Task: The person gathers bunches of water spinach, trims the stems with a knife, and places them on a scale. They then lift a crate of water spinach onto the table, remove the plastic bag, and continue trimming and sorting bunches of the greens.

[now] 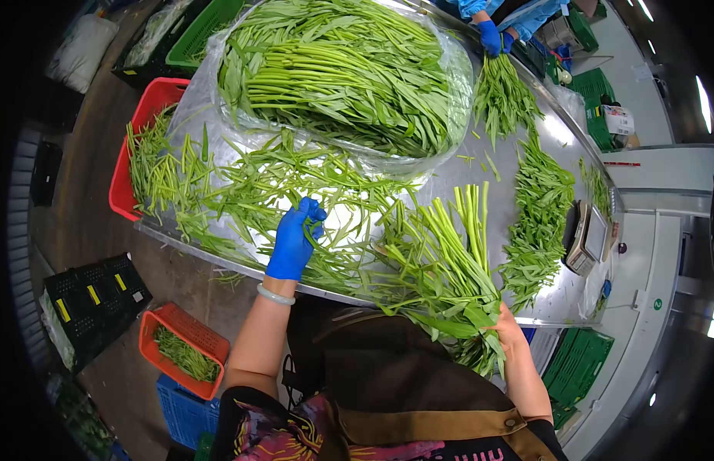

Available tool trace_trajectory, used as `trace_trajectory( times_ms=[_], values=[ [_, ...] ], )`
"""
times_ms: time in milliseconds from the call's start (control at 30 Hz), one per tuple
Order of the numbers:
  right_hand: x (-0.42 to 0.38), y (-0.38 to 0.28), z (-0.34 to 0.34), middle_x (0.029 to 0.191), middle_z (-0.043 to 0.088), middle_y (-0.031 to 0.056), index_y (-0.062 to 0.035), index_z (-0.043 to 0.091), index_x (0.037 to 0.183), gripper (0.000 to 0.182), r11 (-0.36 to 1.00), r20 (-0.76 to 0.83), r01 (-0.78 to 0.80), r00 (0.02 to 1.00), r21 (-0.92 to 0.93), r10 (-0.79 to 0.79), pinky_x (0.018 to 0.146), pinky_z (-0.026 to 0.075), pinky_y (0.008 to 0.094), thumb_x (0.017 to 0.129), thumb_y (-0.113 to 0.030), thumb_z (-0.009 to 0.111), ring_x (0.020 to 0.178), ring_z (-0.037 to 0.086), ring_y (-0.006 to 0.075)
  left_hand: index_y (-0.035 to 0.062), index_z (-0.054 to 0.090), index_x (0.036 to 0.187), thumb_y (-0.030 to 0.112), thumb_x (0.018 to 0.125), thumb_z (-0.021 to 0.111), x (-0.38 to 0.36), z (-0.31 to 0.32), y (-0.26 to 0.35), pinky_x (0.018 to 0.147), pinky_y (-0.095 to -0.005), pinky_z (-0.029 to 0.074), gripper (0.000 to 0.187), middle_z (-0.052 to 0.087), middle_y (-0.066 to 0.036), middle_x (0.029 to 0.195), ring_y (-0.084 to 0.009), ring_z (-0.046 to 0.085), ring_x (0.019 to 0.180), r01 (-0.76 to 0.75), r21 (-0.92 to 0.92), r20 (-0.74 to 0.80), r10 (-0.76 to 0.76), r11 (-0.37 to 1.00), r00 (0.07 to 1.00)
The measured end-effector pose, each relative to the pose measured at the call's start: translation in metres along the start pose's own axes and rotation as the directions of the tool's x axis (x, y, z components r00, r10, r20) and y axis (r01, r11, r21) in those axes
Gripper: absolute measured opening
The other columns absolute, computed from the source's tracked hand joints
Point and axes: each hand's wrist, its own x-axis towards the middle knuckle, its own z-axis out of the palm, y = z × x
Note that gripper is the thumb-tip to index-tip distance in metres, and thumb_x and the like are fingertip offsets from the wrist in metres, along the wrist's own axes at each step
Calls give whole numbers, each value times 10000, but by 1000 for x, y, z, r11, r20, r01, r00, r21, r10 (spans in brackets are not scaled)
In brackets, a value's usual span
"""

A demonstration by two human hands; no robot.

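My right hand grips a bunch of water spinach around its leafy lower part, with the thick cut stems pointing away from me over the table edge. Blue-gloved, my left hand is closed above the loose trimmings, and a green leaf shows at its curled fingers. Those trimmings lie scattered over the metal table. Beyond them, a large heap of water spinach rests in an opened clear plastic bag.
A red crate with trimmings stands at the table's left end. An orange basket sits on the floor. At right are laid-out greens and a scale. A co-worker's blue-gloved hands hold another bunch.
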Motion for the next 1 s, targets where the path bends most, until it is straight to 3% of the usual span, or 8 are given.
trace_trajectory(
  times_ms=[133, 200, 300, 500, 667, 700, 833, 1000],
  values=[
    [1, -1, 4, 1216, 636, 90, -29, 491, 1358, 795, 997, 43, 49, 998, -51, -47, 948, 504, 339, 622, 33, 786, 1092, 631, 196, 45, 593, 1208, 299, 905, 693, -20, 34, -10, 578, -215, 428, 408, 679, -30, 947, -56, 541, 686, -55, 570, 284, -133, 820, 950],
    [4, 0, 11, 1229, 632, 79, -28, 492, 1363, 795, 998, 114, 61, 992, -36, -56, 959, 495, 338, 629, 20, 794, 1109, 621, 189, 5, 555, 1277, 198, 794, 815, -27, 55, -47, 932, -281, 479, 582, 626, -98, 1197, -151, 558, 1122, -313, 620, 488, -41, 720, 872],
    [10, 0, 14, 1264, 620, 61, -24, 491, 1376, 801, 982, 144, 66, 989, -178, -40, 985, 474, 339, 642, -15, 814, 1143, 597, 173, -9, 583, 1241, 224, 855, 757, -30, 79, -81, 813, -257, 491, 483, 639, -79, 1061, -134, 578, 990, -434, 643, 599, -60, 631, 799],
    [-3, -4, 3, 1285, 608, 67, -23, 471, 1396, 868, 992, 125, 41, 992, -119, -26, 986, 477, 342, 621, -67, 858, 1142, 600, 183, 95, 629, 841, 385, 984, 567, 28, 37, -18, 492, -232, 327, 329, 454, 72, 607, -60, 388, 517, 47, 225, 100, -71, 973, 993],
    [-2, 6, 1, 1283, 605, 75, -21, 455, 1401, 888, 999, 102, 41, 994, -33, -37, 975, 487, 346, 611, -57, 858, 1132, 606, 185, 42, 605, 1184, 299, 972, 611, 17, 24, -37, 734, -254, 481, 333, 633, -3, 958, -95, 582, 847, -180, 346, 464, -1, 921, 886],
    [0, 6, 2, 1290, 601, 74, -18, 455, 1401, 885, 999, 102, 35, 994, -4, -35, 983, 478, 347, 615, -57, 859, 1137, 600, 180, 41, 524, 1340, 283, 963, 621, 6, 33, -38, 909, -295, 471, 458, 623, -21, 1139, -126, 577, 1053, 89, 345, 484, -258, 934, 836],
    [8, 11, 0, 1275, 605, 73, -31, 458, 1399, 839, 999, 52, 50, 997, -13, -49, 960, 492, 341, 651, -52, 838, 1124, 605, 184, 7, 474, 1396, 149, 916, 659, -39, 72, -55, 949, -285, 458, 535, 621, -41, 1218, -148, 593, 1076, 49, 518, 656, -433, 854, 618],
    [-1, 12, -17, 1224, 627, 79, -62, 463, 1393, 709, 999, -62, 18, 998, -27, -19, 910, 520, 349, 757, -103, 773, 1094, 621, 193, -15, 620, 1246, 40, 892, 598, 28, 14, -33, 851, -233, 455, 359, 679, -60, 1135, -104, 595, 945, 35, 93, 284, -60, 995, 957]
  ],
)
